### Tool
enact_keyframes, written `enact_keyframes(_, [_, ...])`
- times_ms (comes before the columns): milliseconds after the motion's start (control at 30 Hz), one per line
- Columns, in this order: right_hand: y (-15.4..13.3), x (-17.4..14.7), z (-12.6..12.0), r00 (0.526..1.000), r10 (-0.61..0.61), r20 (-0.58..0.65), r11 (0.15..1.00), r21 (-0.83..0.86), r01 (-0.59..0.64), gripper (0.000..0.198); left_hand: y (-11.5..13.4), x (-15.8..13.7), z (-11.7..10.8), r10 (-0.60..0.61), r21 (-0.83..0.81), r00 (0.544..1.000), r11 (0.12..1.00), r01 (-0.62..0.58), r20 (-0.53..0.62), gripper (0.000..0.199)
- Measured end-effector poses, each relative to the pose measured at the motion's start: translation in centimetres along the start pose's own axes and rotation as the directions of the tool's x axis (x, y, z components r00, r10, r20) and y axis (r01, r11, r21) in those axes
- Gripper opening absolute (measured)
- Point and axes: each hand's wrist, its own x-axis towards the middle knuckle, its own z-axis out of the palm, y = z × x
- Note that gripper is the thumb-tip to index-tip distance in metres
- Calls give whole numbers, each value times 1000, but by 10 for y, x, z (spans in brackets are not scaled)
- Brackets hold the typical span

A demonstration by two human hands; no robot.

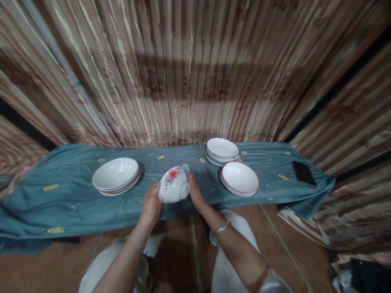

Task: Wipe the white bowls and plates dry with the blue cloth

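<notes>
A white bowl [174,188] with a red flower and grey leaves printed on its outside is held tilted above the table's front edge. Its outer wall and foot face me, so the inside is hidden. My left hand [151,203] is closed on the bowl's left rim. On the other side, my right hand [197,193], with a silver bangle at the wrist, is closed on a small light-blue cloth [186,167] against the bowl. Most of that cloth is hidden behind the fingers and bowl.
Stacked white bowls [116,173] stand left on the teal tablecloth [171,152]. To the right are a stack of white dishes [222,148] and, nearer, red-rimmed bowls [240,178]. A flat black device [304,173] lies far right. Patterned curtains [189,81] hang behind.
</notes>
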Motion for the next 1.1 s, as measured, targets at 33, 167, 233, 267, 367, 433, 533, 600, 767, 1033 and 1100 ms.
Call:
enact_keyframes(33, [1,-1,0,1000,12,-9,1000,20,-12,72,1,-1,1,-11,-18,1000,1000,12,10,30])
enact_keyframes(167, [-2,-1,-1,999,-33,-30,999,20,33,63,1,-5,4,-85,-76,993,993,92,87,43])
enact_keyframes(233, [-7,1,-4,998,-51,-29,999,-13,51,60,-2,-7,7,-108,-64,987,991,116,116,45])
enact_keyframes(267, [-10,3,-6,998,-54,-31,998,-29,53,59,-4,-7,8,-115,-56,986,991,123,124,46])
enact_keyframes(367, [-19,7,-12,994,-89,-55,994,-68,86,56,-9,-7,13,-119,-58,983,990,128,141,48])
enact_keyframes(433, [-23,9,-16,988,-136,-68,986,-102,129,53,-12,-7,15,-113,-69,984,990,123,137,49])
enact_keyframes(533, [-27,10,-21,984,-170,-54,974,-160,159,53,-13,-5,14,-110,-43,982,992,118,152,47])
enact_keyframes(600, [-28,9,-23,984,-174,-43,969,-188,163,53,-11,-5,11,-102,-6,981,995,104,168,45])
enact_keyframes(767, [-29,4,-21,974,-223,31,936,-272,223,49,-1,-5,8,-40,66,986,997,30,160,46])
enact_keyframes(1033, [-40,-9,-12,864,-446,235,691,-523,499,49,9,-6,8,-36,110,982,994,16,183,43])
enact_keyframes(1100, [-44,-19,-7,821,-479,309,574,-598,560,51,9,-6,5,-50,106,981,994,30,188,40])
